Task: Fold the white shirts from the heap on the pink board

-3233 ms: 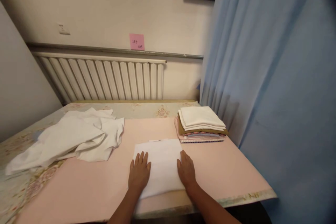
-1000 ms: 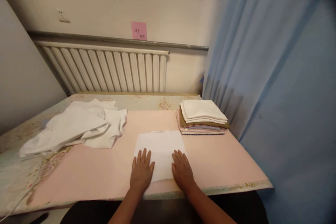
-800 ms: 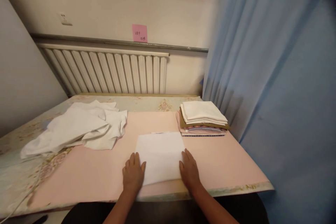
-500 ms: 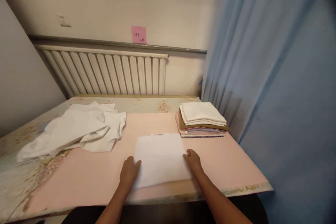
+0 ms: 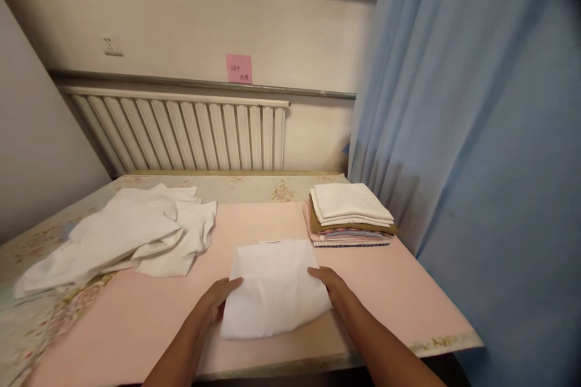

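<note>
A folded white cloth (image 5: 275, 293) is in front of me above the pink mat (image 5: 158, 320), its near edge sagging a little between my hands. My left hand (image 5: 216, 297) grips its left side, thumb on top and fingers hidden underneath. On the opposite side my right hand (image 5: 329, 284) pinches the cloth the same way, thumb on the upper face. A crumpled heap of white cloth (image 5: 131, 230) lies to the left. To the right stands a neat stack of folded cloths (image 5: 351, 202), white on top, with brown, patterned and pink layers below.
A floral cloth (image 5: 236, 184) covers the table around the mat. Behind the table are a white radiator (image 5: 200, 133), a pipe along the wall and a pink note (image 5: 239, 69). A blue curtain (image 5: 436, 103) hangs close along the right side.
Both hands have closed round the side edges of the folded cloth, thumbs now on top. The cloth has bent and seems slightly raised. The view has tilted up a little.
</note>
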The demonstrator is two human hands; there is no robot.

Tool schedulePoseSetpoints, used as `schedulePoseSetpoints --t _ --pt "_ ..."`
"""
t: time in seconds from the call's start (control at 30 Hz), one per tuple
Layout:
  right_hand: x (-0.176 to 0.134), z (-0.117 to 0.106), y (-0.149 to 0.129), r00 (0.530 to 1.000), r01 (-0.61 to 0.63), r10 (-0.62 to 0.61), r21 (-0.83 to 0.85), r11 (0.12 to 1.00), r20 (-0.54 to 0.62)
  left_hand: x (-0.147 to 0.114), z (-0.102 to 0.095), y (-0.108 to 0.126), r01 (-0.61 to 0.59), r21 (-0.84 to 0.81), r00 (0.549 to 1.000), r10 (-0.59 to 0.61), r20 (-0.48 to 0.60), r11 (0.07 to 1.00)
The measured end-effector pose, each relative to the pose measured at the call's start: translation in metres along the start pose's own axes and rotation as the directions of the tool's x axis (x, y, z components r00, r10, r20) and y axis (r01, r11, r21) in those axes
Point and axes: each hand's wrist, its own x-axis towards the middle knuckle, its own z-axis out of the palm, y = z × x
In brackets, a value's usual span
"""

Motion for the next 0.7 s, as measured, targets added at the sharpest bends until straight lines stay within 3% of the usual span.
schedulePoseSetpoints --t 0.23,0.43,0.57,0.7 --pt "0.008 0.021 -0.029 0.997 0.063 -0.062 -0.018 0.998 0.056 -0.009 -0.001 0.033 0.074 -0.174 0.977 -0.036 0.211 0.982" --pt "0.004 0.021 -0.110 0.975 0.157 -0.155 0.004 0.988 0.161 -0.032 -0.002 0.108 -0.017 -0.221 0.983 0.058 0.177 0.975" --pt "0.002 -0.013 -0.193 0.925 0.301 -0.300 0.029 0.953 0.232 -0.028 0.032 0.169 -0.162 -0.221 0.962 0.203 0.180 0.962" --pt "0.010 -0.069 -0.267 0.899 0.401 -0.391 -0.012 0.916 0.197 0.002 0.097 0.224 -0.310 -0.252 0.888 0.374 0.268 0.917"
